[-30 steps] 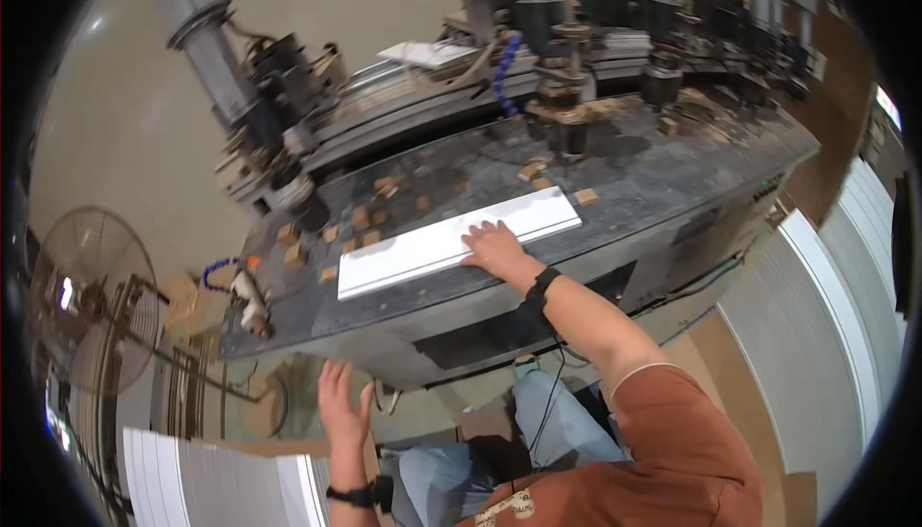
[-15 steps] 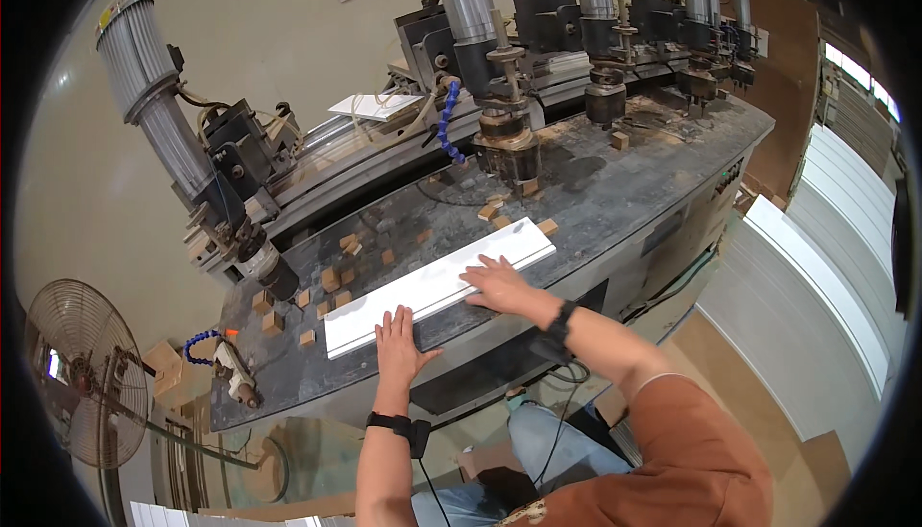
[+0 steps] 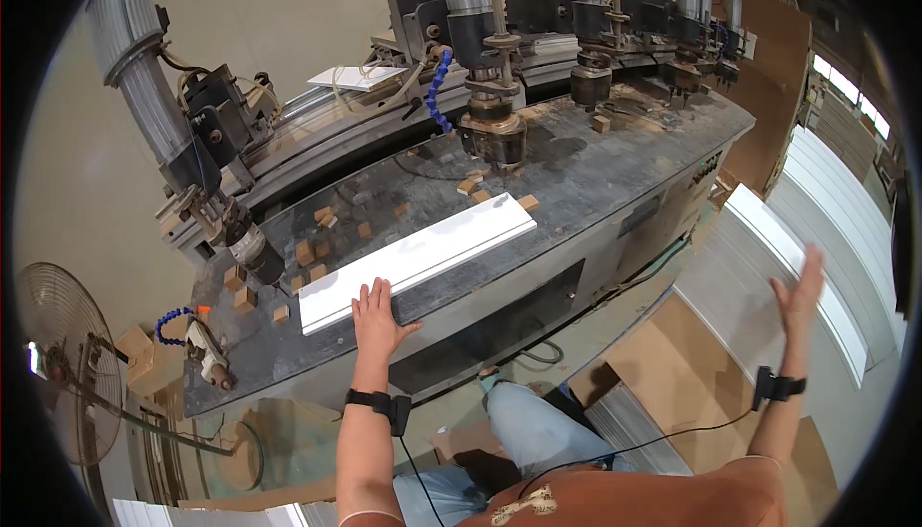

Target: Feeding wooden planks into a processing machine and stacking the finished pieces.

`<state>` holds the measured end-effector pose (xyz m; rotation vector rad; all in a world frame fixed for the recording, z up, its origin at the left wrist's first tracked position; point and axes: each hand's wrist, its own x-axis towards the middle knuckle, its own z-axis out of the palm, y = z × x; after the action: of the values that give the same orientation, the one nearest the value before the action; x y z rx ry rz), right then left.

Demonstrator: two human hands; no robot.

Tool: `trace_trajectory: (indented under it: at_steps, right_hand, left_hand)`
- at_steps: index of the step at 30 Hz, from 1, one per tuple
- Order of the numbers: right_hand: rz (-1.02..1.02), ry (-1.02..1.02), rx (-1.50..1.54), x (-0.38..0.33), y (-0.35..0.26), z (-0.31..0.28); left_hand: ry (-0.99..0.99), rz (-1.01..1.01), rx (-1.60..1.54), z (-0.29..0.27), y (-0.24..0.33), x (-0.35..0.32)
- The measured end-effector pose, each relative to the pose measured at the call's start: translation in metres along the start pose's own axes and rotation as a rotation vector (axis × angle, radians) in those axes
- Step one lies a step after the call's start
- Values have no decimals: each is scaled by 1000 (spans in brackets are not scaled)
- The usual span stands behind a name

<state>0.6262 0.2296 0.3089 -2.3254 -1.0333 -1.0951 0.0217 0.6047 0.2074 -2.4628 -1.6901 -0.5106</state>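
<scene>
Desk (image 3: 615, 167) in front of you, dark top. Motor heads (image 3: 495, 124) along its back, none touching your board. Pile (image 3: 725, 287) of pale panels on your right, a white strip (image 3: 797, 273) lying on it. Fan (image 3: 67, 354) far left, off the desk.

Board (image 3: 442, 249): white, long, flat on the desk, running roughly along the front edge, groove line on the near side. Your left grip (image 3: 379, 323) is loose, fingers laid on the board's near edge, thumb spread out, clutching nothing. Your right grip (image 3: 799, 292) is off the board, out over the pile by the strip, fingers spread and empty. It's blurred, so can't tell if it touches the strip.

Wood blocks (image 3: 304, 252) sit loose behind the board and past its left end; one small block (image 3: 528, 203) is just beside its right end. Blue hose (image 3: 439, 90) hangs by the middle head.

Progress, my call: you've got one board laid down, seemingly settled. No fresh cut or hole made out on it. Left over: strip and panels in the pile, none of them on the desk.
</scene>
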Motion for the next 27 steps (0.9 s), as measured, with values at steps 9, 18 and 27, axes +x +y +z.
trace_trajectory:
  at_steps: [9, 18, 27]
  right_hand:
    - [315, -434, -241, -6, 58, -42]
    - [-286, -104, 84, -12, -33, -33]
    - [-865, 14, 729, 50, -301, -25]
  left_hand:
    - [-41, -35, -26, 0, -2, -4]
    - [-36, -56, -40, 6, -4, -2]
    - [325, 102, 7, 2, 10, -42]
